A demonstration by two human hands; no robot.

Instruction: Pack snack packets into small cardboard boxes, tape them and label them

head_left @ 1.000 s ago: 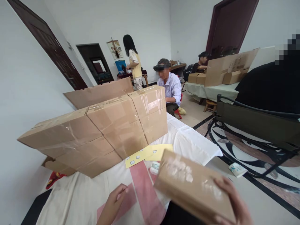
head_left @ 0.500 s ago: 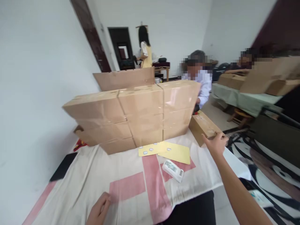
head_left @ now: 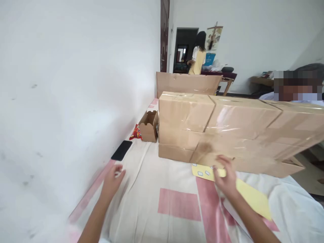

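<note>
My left hand (head_left: 112,178) hovers above the cloth at the left, just short of a black phone (head_left: 122,150). Its fingers are loosely curled and apart from the thumb, with nothing seen between them. My right hand (head_left: 226,177) is over the yellow sheets (head_left: 253,197), thumb and fingers spread, holding nothing. White stickers dot the left sheet. Behind that hand rises a stacked wall of taped cardboard boxes (head_left: 186,113). The small white pack seen earlier is hidden now, probably behind my right forearm.
Left of the stack stand an open cardboard box (head_left: 149,131) and a red snack packet (head_left: 136,132). A white wall (head_left: 63,101) borders the table's left side. One person (head_left: 198,55) stands at the back; another person (head_left: 301,81) is behind the stack at right.
The view has swung left. My right hand has let go of the cardboard box at the right end and come over the yellow sheets. My left hand has moved forward, toward the phone.
</note>
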